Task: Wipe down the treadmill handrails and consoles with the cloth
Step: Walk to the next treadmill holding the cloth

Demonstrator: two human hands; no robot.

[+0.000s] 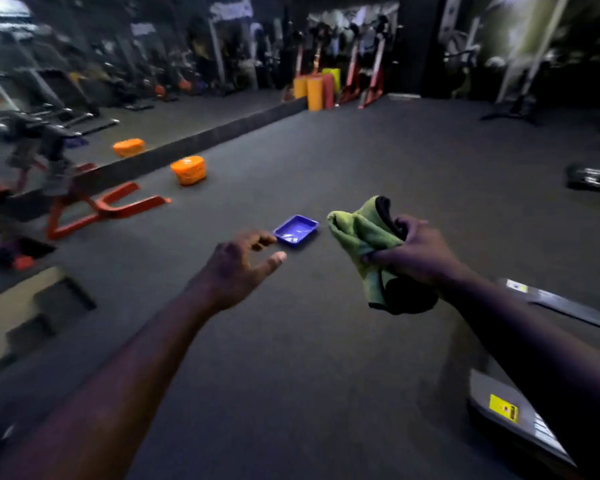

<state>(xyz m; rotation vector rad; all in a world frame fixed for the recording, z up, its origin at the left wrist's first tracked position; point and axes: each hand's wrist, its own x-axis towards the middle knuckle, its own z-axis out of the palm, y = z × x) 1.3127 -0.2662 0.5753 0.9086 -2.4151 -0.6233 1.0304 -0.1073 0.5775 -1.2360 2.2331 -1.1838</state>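
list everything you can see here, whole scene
cloth: one, green with a dark edge, held in the right hand
tray: one, blue, on the floor just beyond the left hand
orange block: one, on the floor at left; a similar one beyond it, perhaps a reflection
machine frame: one, orange-red, far left
upright rolls: several, yellow and red, far back
grey machine base: one, yellow sticker, lower right
floor: dark grey
left hand: open, reaching toward the tray
right hand: grips the cloth
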